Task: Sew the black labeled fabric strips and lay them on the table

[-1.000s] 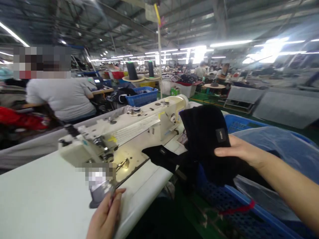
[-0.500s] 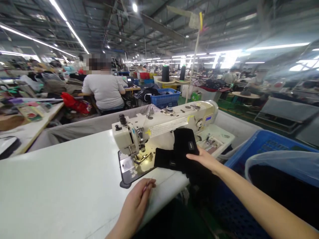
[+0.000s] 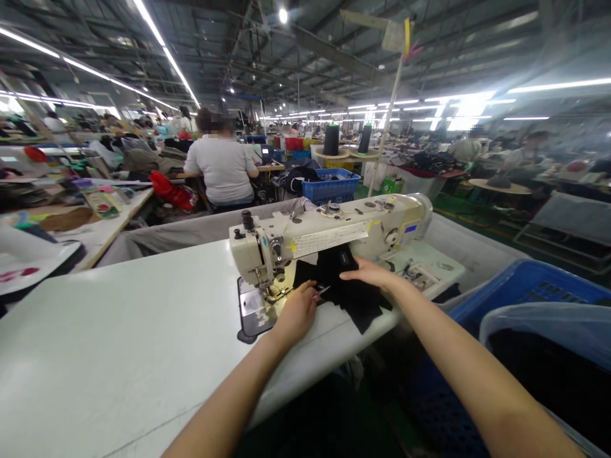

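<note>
Black fabric pieces (image 3: 356, 296) lie bunched on the sewing table, partly beneath the arm of a white sewing machine (image 3: 334, 219). A small dark label with pale marks shows on the upper piece. My right hand (image 3: 370, 272) is closed on the right edge of this fabric, thumb on top. At the fabric's near left edge is my left hand (image 3: 298, 312), fingers closed round a small pointed metal tool (image 3: 323, 290) with a pinkish part; its exact kind is unclear. The presser foot (image 3: 278, 294) stands just left of the fabric, above the shiny needle plate.
The pale tabletop (image 3: 143, 331) stretches left. On the right stand a blue crate (image 3: 496, 286) and a clear plastic bag (image 3: 548, 318) with dark contents. Black thread cones (image 3: 331, 140) stand behind the machine. A person in a grey shirt (image 3: 222, 168) sits ahead, facing away.
My left hand has moved forward and right from the table edge to the fabric, with the tool now showing. My right hand has shifted the fabric slightly left and further under the machine arm.
</note>
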A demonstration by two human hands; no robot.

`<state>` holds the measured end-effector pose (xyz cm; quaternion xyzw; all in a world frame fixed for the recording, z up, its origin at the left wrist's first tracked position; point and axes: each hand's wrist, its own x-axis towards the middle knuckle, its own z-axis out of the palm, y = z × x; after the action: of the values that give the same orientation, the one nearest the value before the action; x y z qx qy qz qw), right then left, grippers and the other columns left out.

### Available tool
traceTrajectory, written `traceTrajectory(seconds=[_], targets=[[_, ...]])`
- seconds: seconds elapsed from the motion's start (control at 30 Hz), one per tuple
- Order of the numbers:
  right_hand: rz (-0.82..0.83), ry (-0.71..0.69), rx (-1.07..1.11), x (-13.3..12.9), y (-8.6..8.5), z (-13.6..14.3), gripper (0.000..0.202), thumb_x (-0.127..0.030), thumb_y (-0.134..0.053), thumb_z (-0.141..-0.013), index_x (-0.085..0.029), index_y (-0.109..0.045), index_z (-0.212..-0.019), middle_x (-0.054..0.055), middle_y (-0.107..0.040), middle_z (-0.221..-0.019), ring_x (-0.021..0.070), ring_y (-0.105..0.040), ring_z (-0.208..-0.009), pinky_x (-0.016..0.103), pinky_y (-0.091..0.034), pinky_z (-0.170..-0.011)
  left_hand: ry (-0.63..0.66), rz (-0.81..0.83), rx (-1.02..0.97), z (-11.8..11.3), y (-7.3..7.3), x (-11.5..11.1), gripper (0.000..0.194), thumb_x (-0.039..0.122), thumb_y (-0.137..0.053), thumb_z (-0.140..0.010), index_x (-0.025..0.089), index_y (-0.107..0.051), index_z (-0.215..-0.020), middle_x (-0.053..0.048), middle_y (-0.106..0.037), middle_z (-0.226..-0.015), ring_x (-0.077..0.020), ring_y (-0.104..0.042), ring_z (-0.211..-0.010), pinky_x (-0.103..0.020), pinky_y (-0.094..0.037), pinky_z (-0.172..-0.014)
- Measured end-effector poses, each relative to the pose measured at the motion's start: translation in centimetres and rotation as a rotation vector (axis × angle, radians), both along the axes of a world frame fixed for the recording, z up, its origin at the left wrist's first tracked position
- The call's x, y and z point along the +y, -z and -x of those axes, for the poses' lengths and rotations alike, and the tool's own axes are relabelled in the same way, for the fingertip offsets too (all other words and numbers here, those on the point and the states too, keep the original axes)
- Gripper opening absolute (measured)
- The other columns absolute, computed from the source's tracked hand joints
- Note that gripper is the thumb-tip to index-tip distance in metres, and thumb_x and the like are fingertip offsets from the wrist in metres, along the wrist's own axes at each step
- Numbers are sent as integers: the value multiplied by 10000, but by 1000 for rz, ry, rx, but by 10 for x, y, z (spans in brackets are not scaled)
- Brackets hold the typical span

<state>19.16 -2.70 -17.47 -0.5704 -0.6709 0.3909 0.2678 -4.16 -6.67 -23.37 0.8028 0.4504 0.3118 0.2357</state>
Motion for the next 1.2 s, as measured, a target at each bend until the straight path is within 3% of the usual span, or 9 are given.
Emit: traceTrajectory(seconds=[0.23,0.33,0.43,0.53,0.67,0.8,0.9,1.07,1.2], targets=[[-168,271,-99,-19,-40,-1,425,-485,-665,-874,-141,-670,-1123,225,-688,-1175,446,-492,-1306,559,-402,-1066,-46,20,-187,3,-10,-16,275,317,-416,-991,174,-643,-933,-129,-653,-1166,-252,-618,-1103,-427,-503,-997],[-259,248,-3,-55,-46,10,475,-565,-470,-957,-192,-654,-1186,151,-689,-1213,342,-569,-1253,461,-438,-1060,-27,316,-453,-2,-19,-43,379,498,-421,-983,170,-610,-978,-68,-653,-899,-160,-599,-670,-278,-503,-577],[-224,50,99,-92,-33,43,491,-620,-608,-858,-207,-708,-1104,59,-755,-969,218,-714,-819,349,-576,-808,134,605,-625,-11,-31,-67,519,647,-457,-935,151,-604,-889,-7,-577,-677,-87,-427,-452,-212,-312,-423],[-187,-68,231,-113,-10,75,479,-604,-502,-935,-195,-726,-1044,15,-723,-773,128,-586,-469,274,-522,-506,185,704,-637,-16,-38,-80,563,674,-479,-911,151,-569,-722,23,-477,-537,-78,-381,-412,-215,-292,-421],[-301,107,215,-106,2,75,527,-576,-338,-1003,-178,-676,-1075,42,-706,-820,162,-667,-662,273,-540,-612,25,572,-581,-4,-31,-87,335,452,-667,-828,152,-664,-977,-87,-677,-911,-199,-627,-771,-293,-508,-648],[-425,308,32,-80,2,49,549,-543,-263,-1003,-160,-636,-1127,57,-658,-843,171,-619,-637,309,-518,-620,-88,374,-389,17,-18,-94,280,260,-627,-830,187,-695,-1092,-119,-689,-1123,-276,-627,-1042,-414,-490,-935],[-492,309,-198,-70,7,49,365,-474,-469,-939,-182,-687,-963,65,-639,-899,199,-628,-751,331,-505,-716,-175,319,-457,20,-18,-88,213,155,-622,-811,189,-711,-1001,-108,-688,-1125,-247,-636,-1025,-395,-469,-1003],[-528,150,-570,-71,15,72,327,-278,-684,-827,-211,-685,-1147,82,-604,-1158,212,-650,-855,293,-477,-681,-378,966,-1013,5,-30,-45,105,71,-603,-824,127,-615,-912,-133,-721,-933,-125,-610,-563,-228,-529,-553],[-521,75,-775,-66,15,66,383,-134,-637,-822,-167,-671,-1202,107,-595,-1201,211,-670,-826,287,-476,-628,-409,1034,-1186,-13,-35,-8,115,73,-493,-921,133,-525,-828,-101,-699,-782,-78,-575,-494,-162,-504,-517]])
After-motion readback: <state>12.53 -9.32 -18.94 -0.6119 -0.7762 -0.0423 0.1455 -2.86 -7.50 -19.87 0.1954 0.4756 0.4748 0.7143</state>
